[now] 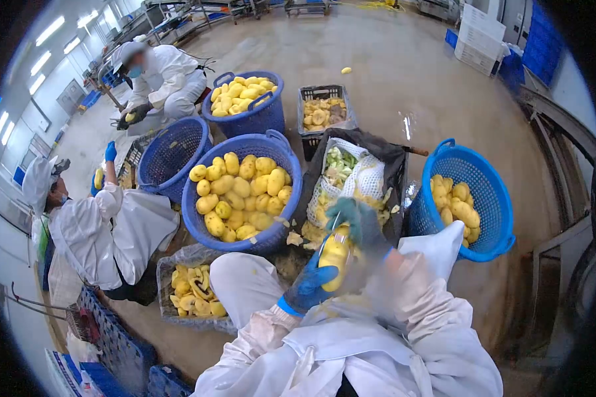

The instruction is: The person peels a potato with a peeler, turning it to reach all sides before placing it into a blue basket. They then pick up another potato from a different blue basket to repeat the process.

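My left hand (311, 284), in a blue glove, is wrapped round a yellow potato (336, 255) that looks at least partly peeled. My right hand (361, 225), in a green glove, is closed over the potato's upper end on what looks like a peeler (329, 233); only a thin, shiny strip of it shows, and motion blurs this arm. Just beyond both hands, a dark-lined crate (394, 178) holds white netting (365, 177), pale peelings and green scraps. To the left stands a blue-purple basket (291, 188) heaped with potatoes (238, 192).
A bright blue basket (490, 192) at right holds potatoes. Ahead are another full basket (245, 122) and a black crate (311, 135) of pieces. A bagged crate (195, 284) of scraps lies left. Two co-workers (106, 225) (162, 76) sit left, beside a blue basket (172, 159).
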Tool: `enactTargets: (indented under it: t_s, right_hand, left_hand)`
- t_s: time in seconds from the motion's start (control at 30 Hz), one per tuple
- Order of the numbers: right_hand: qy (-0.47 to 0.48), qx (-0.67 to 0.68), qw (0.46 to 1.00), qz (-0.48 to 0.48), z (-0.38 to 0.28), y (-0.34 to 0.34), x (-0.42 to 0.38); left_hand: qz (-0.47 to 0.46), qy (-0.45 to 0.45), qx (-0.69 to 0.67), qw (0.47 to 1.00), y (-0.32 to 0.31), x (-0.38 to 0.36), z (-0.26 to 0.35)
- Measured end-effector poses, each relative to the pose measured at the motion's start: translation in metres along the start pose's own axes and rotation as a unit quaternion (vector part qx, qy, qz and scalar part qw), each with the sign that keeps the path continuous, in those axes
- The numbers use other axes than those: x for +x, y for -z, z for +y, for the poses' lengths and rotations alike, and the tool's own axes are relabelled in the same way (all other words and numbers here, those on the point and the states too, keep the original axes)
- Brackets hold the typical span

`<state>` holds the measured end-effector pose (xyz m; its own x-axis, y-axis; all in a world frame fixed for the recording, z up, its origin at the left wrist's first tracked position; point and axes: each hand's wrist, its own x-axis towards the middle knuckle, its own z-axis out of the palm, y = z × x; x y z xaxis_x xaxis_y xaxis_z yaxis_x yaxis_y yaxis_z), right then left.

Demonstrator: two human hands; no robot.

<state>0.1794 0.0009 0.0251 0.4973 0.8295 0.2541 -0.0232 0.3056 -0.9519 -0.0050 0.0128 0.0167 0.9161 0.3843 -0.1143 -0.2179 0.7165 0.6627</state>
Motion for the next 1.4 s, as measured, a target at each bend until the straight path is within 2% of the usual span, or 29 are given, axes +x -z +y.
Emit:
enactTargets:
  t_s: [0.03,0.07,0.13,0.23,0.33,0.43,0.53,0.57,0.63,0.7,0.73,0.77,0.8,0.83,0.93,0.97,1.0,1.07,1.1,1.17,1.2,1.23,1.3,1.33,1.37,1.4]
  right_hand:
    - [-0.011,0.001,1.0,0.012,0.005,0.007,0.009]
    - [0.061,-0.223,0.964,0.127,0.037,0.032,0.027]
    - [0.032,-0.069,0.977,0.201,0.019,0.059,0.044]
    - [-0.01,0.102,0.973,0.205,-0.005,0.054,0.032]
    - [0.066,-0.027,0.994,0.089,-0.032,0.01,0.006]
    - [-0.042,0.114,0.992,0.042,-0.012,-0.001,0.006]
    - [0.036,-0.051,0.982,0.181,0.014,0.057,0.036]
    - [-0.027,0.008,0.975,0.221,-0.003,0.051,0.031]
    - [0.069,-0.025,0.991,0.115,-0.009,0.022,0.014]
    - [0.108,-0.144,0.982,0.063,0.018,0.022,0.011]
    - [0.132,-0.2,0.97,0.04,0.031,0.022,0.009]
    - [0.092,-0.177,0.975,0.092,0.057,0.039,0.016]
    - [0.054,-0.154,0.977,0.14,0.049,0.044,0.022]
    - [-0.026,0.129,0.98,0.147,0.036,0.058,0.02]
    - [-0.001,-0.001,0.984,0.178,0.003,0.036,0.015]
    - [-0.02,0.056,0.989,0.138,-0.003,0.019,0.005]
    - [0.001,-0.022,0.998,0.058,0.004,0.013,0.002]
    - [-0.022,0.058,0.993,0.098,0.066,0.033,0.011]
    - [-0.028,0.123,0.984,0.129,0.056,0.047,0.012]
    - [-0.12,0.019,0.968,0.219,0.029,0.066,0.025]
    - [-0.065,-0.022,0.978,0.199,0.027,0.06,0.023]
    - [-0.015,-0.066,0.982,0.178,0.028,0.05,0.013]
    - [0.086,-0.04,0.992,0.084,0.02,0.024,0.003]
    - [0.092,0.006,0.99,0.107,0.033,0.03,0.008]
    - [0.095,0.053,0.985,0.13,0.056,0.039,0.014]
    - [0.099,0.101,0.978,0.15,0.055,0.042,0.019]
  left_hand:
    - [-0.006,0.005,-0.017,1.0,0.0,0.001,0.001]
    - [-0.011,0.008,-0.035,0.999,0.0,0.001,0.001]
    - [-0.015,-0.018,-0.023,0.999,-0.006,-0.004,0.006]
    - [0.002,-0.036,-0.01,0.999,-0.008,-0.003,0.008]
    - [0.033,-0.054,0.07,0.995,-0.001,0.003,0.001]
    - [0.056,-0.072,0.147,0.985,0.002,0.003,-0.004]
    - [0.07,-0.124,0.241,0.96,0.008,-0.001,-0.004]
    - [0.07,-0.148,0.279,0.946,0.011,0.001,-0.002]
    - [0.083,-0.154,0.324,0.93,0.005,0.003,0.002]
    - [0.08,-0.18,0.405,0.893,0.004,0.009,0.002]
    - [0.08,-0.173,0.411,0.891,0.005,0.008,0.003]
    - [0.082,-0.166,0.416,0.89,-0.001,0.006,0.006]
    - [0.086,-0.162,0.421,0.888,-0.003,0.005,0.007]
    - [0.086,-0.174,0.45,0.872,-0.002,0.005,0.009]
    - [0.089,-0.202,0.519,0.826,0.003,0.003,0.007]
    - [0.094,-0.213,0.532,0.814,0.004,0.006,0.003]
    - [0.096,-0.226,0.546,0.801,0.003,0.011,0.002]
    - [0.111,-0.208,0.559,0.795,-0.004,0.009,0.006]
    - [0.121,-0.2,0.566,0.791,-0.007,0.007,0.007]
    - [0.116,-0.222,0.591,0.767,-0.002,0.005,0.011]
    - [0.113,-0.228,0.601,0.758,0.0,0.003,0.011]
    - [0.12,-0.224,0.598,0.76,0.001,0.001,0.008]
    - [0.125,-0.226,0.592,0.763,0.001,0.007,0.006]
    - [0.111,-0.185,0.455,0.864,0.002,0.01,0.005]
    - [0.096,-0.135,0.305,0.938,0.004,0.008,0.0]
    - [0.081,-0.082,0.146,0.983,0.0,0.007,-0.001]
